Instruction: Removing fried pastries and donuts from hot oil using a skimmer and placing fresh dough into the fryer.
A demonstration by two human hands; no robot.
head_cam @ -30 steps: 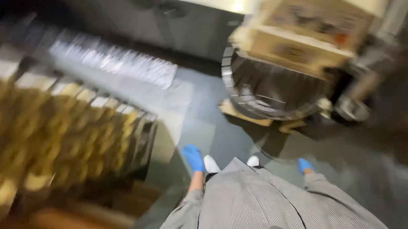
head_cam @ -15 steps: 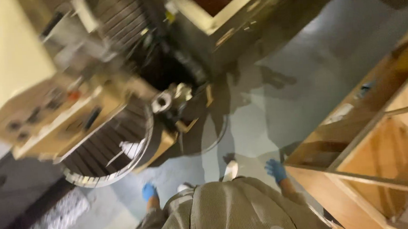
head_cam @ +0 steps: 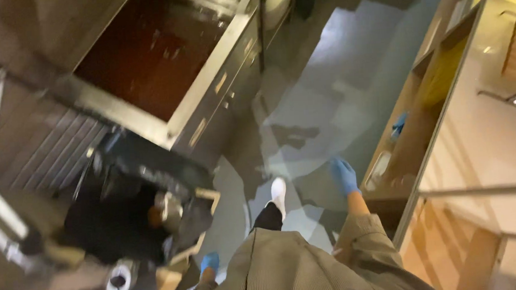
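Note:
My right hand [head_cam: 344,175] wears a blue glove and hangs at my side over the grey floor [head_cam: 337,80], fingers loosely apart, holding nothing. It is close to the wooden shelf unit [head_cam: 430,122] on the right. My left hand [head_cam: 209,262], also in a blue glove, hangs low by my hip near a dark machine [head_cam: 127,207]; only part of it shows and nothing is seen in it. My white shoe [head_cam: 278,193] steps forward between the two hands.
A large steel vat [head_cam: 163,61] with a dark reddish inside stands at the upper left. A pale worktop [head_cam: 489,125] runs along the right above the wooden shelves. A blue object [head_cam: 399,124] lies on one shelf.
The view has swung to the right: the round mixer bowl has left the picture, and the steel vat and the wooden shelves now fill it. Both gloved hands still hang at my sides.

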